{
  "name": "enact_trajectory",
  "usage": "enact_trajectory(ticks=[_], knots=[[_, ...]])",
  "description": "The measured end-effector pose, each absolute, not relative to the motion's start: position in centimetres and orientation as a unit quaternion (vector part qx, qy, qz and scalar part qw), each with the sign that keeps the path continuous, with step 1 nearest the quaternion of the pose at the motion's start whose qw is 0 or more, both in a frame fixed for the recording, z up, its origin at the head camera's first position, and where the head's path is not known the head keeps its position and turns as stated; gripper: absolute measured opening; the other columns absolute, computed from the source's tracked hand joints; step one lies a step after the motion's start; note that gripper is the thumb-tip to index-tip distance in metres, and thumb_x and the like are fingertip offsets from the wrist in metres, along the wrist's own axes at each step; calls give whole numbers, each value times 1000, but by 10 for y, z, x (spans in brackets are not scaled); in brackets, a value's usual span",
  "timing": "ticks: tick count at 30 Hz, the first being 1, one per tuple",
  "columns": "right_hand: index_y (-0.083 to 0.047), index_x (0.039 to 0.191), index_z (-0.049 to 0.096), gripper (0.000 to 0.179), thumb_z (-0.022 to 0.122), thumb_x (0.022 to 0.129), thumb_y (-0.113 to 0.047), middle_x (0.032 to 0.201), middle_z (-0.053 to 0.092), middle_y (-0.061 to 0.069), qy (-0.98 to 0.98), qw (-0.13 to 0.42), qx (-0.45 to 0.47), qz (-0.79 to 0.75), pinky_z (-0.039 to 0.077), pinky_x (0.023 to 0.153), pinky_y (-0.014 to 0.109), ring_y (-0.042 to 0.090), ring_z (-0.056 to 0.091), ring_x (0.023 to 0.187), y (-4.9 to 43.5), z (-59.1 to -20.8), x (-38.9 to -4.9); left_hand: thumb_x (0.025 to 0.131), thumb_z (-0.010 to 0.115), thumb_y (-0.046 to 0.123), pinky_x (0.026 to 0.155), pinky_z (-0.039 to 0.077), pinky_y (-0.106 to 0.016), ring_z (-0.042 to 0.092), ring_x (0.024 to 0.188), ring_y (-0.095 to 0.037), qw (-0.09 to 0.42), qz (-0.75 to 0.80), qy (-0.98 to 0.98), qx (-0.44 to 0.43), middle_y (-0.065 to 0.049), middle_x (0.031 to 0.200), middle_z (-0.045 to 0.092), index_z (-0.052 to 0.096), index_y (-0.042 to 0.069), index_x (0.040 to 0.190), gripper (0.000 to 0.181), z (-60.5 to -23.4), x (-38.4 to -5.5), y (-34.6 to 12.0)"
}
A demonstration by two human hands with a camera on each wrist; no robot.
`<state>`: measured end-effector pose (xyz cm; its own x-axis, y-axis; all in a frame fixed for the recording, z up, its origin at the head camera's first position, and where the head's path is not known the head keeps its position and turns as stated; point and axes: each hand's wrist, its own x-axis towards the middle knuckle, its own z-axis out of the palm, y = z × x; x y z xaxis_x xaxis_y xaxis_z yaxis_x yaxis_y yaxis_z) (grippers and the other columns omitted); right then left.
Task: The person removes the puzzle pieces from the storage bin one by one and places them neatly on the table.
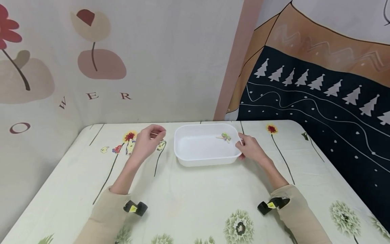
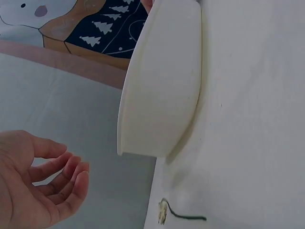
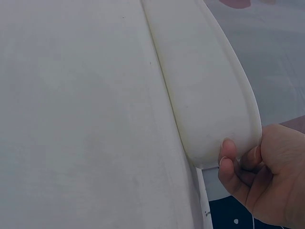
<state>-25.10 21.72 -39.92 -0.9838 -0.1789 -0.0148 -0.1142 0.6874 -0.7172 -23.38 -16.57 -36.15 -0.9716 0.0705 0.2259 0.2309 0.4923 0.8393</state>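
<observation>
A white rectangular plastic tub [image 1: 195, 144] stands on the table. My right hand [image 1: 251, 148] grips its right end, thumb at the rim and fingers against the outer wall, as the right wrist view shows. Inside the tub, near its right side, lies a small flat green and yellow piece [image 1: 226, 137], too small to make out. My left hand [image 1: 148, 140] hovers left of the tub, apart from it. In the left wrist view its fingers [image 2: 71, 188] are loosely bent with nothing between them.
Left of the tub lie several small flat pieces: a red and blue one [image 1: 117, 149], a pale yellow one [image 1: 104, 149] and a patterned yellow one [image 1: 130, 147]. Another yellow piece [image 1: 161, 145] is beside the left hand. A flower-printed cloth [image 1: 189, 200] covers the table.
</observation>
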Motion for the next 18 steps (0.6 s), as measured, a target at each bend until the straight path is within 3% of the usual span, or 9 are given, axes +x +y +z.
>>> enact_trajectory(ticks=[8, 18], knots=[[15, 150, 29, 60, 46, 97, -7, 64, 62, 8, 917, 45, -74, -391, 52, 48, 29, 18, 59, 47, 218, -400, -252, 101, 62, 13, 77, 54, -30, 66, 92, -28, 64, -518, -846, -114, -15, 104, 68, 66, 0, 114, 19, -362, -238, -125], [15, 150, 29, 60, 46, 97, -6, 62, 60, 7, 918, 44, -77, -385, 49, 46, 27, 18, 59, 47, 219, -401, -252, 98, 63, 9, 79, 53, -33, 66, 88, -26, 53, -526, -837, -140, -11, 96, 69, 68, 1, 106, 13, -368, -248, -79]])
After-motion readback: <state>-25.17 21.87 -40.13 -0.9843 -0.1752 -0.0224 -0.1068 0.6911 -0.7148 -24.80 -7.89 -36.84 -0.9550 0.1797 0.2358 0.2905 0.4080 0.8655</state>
